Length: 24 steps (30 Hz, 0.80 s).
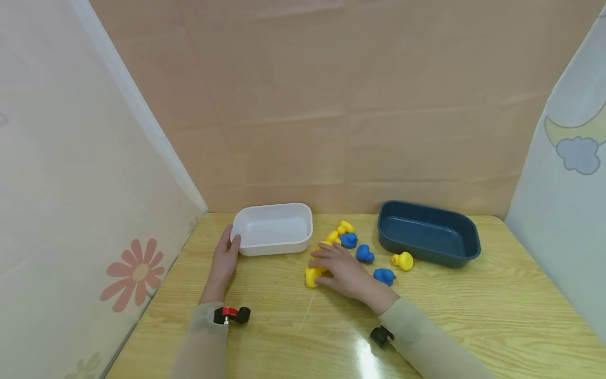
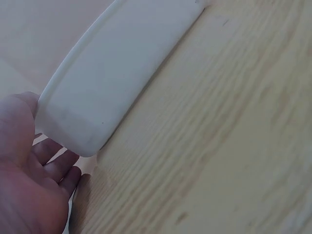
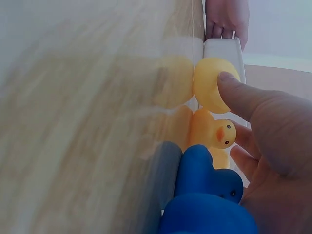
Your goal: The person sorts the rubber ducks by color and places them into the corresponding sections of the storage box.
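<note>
A white tray (image 1: 272, 250) stands at the back left. My left hand (image 1: 227, 255) holds its left end, thumb at the rim and fingers on the outer wall; in the left wrist view the fingers (image 2: 58, 165) bend below the tray's corner. My right hand (image 1: 343, 271) reaches over a cluster of yellow rubber ducks right of the tray. Its thumb (image 3: 239, 95) presses on the nearest yellow duck (image 3: 209, 80), with the fingers curved round the far side. Behind it in the right wrist view is another yellow duck (image 3: 214, 131). The hand partly hides the cluster.
A dark blue tray (image 1: 428, 252) stands at the back right. Blue ducks (image 1: 364, 254) and a yellow duck (image 1: 403, 261) lie between it and my right hand. One more blue duck (image 1: 384, 276) is near my right wrist. Cloth walls border the wooden table (image 1: 284, 337).
</note>
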### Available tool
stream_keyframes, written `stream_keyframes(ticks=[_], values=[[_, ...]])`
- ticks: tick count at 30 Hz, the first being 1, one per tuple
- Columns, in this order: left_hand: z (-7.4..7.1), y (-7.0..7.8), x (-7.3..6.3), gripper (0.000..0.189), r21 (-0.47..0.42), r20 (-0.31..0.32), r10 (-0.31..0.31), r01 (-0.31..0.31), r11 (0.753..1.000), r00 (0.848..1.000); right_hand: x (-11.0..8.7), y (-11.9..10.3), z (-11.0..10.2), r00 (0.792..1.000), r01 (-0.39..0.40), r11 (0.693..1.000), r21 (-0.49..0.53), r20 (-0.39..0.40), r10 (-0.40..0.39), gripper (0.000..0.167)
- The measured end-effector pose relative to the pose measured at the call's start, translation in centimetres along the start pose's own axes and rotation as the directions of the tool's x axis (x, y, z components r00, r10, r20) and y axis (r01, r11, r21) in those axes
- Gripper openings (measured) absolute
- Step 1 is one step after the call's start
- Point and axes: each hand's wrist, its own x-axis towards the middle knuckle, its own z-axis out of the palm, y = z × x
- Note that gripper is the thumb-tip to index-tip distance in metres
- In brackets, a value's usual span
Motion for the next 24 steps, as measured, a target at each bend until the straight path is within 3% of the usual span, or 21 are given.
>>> stream_keyframes(ticks=[9,24], values=[[1.1,0.6,0.2,0.065,-0.078,-0.015,0.017,-0.018,0.997,1.0,0.1,0.0,0.0,0.998,0.019,1.0,0.006,-0.054,-0.018,0.031],[2.9,0.6,1.3,0.063,-0.067,0.017,0.048,-0.046,0.997,0.999,-0.3,-0.3,-0.2,0.995,0.027,0.999,0.022,-0.094,-0.025,0.026]])
